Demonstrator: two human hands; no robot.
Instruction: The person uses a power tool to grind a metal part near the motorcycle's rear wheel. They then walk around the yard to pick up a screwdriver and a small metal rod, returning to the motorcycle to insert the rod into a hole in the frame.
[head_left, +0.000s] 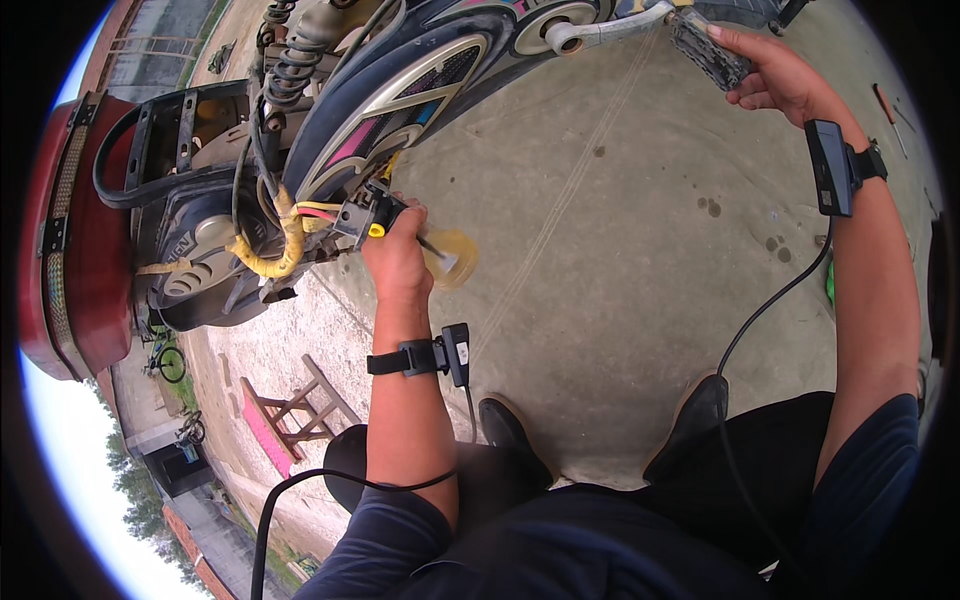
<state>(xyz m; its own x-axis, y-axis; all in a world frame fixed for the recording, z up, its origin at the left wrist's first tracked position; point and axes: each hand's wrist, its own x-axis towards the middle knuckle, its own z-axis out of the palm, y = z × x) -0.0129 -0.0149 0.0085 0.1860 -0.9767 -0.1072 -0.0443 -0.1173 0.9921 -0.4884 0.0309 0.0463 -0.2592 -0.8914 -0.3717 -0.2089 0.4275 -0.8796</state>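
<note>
My left hand (398, 255) is closed round a black plastic electrical part (378, 212) with a grey metal plate. A yellow-wrapped cable bundle (285, 245) with red and yellow wires runs into this part. Just right of that hand is a translucent yellow round object (458, 258); a thin dark rod reaches toward it, and I cannot make out its kind. At the upper right my right hand (775, 75) grips a worn black pedal (708, 52), thumb on top. The pedal sits at the end of a silver crank arm (610, 30) on the electric scooter (400, 110).
The scooter's spring shock absorber (290, 75) and red rear box (90, 240) fill the left side. A screwdriver (886, 105) lies on the grey-green floor cover (600, 260) at far right. A wooden stool (300, 410) lies at lower left. Cables hang from both wrist straps.
</note>
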